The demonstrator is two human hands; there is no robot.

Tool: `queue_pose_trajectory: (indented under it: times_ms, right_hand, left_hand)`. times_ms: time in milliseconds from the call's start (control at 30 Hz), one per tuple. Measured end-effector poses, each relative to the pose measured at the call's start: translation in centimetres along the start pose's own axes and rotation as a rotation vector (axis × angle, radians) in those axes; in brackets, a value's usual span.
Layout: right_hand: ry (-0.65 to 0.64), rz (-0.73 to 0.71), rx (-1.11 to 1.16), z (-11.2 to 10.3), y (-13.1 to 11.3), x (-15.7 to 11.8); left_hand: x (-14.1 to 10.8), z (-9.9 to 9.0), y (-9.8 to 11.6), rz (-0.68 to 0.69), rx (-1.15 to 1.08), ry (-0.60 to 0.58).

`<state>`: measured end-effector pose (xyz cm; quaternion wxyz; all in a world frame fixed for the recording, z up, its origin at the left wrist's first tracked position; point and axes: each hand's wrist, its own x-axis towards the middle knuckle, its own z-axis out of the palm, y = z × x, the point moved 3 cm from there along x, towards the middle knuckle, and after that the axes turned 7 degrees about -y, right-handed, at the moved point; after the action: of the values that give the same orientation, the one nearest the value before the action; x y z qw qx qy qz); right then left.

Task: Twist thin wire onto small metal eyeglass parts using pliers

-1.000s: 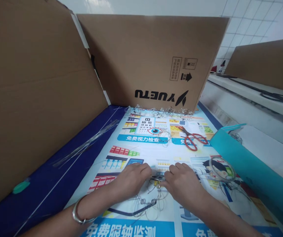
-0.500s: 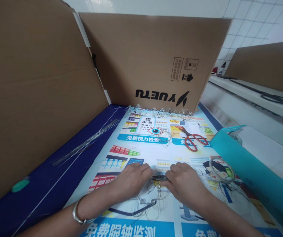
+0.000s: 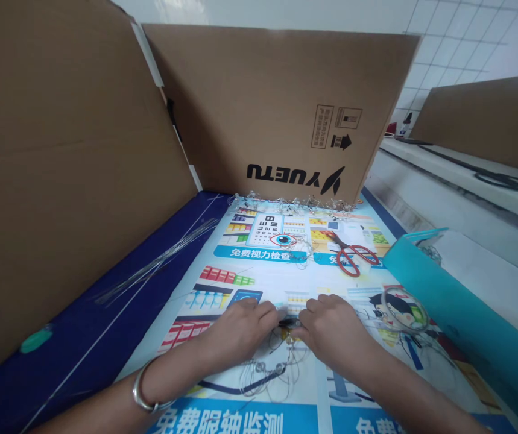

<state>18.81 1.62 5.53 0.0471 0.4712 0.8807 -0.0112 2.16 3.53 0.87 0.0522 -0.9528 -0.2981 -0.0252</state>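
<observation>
Dark pliers (image 3: pixel 289 323) are held by the curled right hand (image 3: pixel 333 330), beside the left hand (image 3: pixel 245 325), whose grip cannot be made out. Beaded wire (image 3: pixel 280 366) is seen just below, over the printed sheet (image 3: pixel 277 277).

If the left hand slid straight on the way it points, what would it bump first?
Probably the dark metal tool just ahead of it, then the right hand; depth there is hard to judge.

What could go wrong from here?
Tangle: loose thin metallic wires beside clear round beads could snag, lying close to the left hand and right hand.
Slip: the small dark metal tool between those hands might slide and pinch.
Scratch: red-handled metal scissors lie beyond, possibly catching a forward reach.
</observation>
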Motion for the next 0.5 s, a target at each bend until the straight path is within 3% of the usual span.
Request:
queue_pose_trajectory:
  times_ms: [500]
  right_hand:
    - [-0.034,-0.022,-0.035,-0.63,0.38,0.04]
  left_hand:
    - [0.04,-0.44,0.1,-0.021,-0.008,0.009]
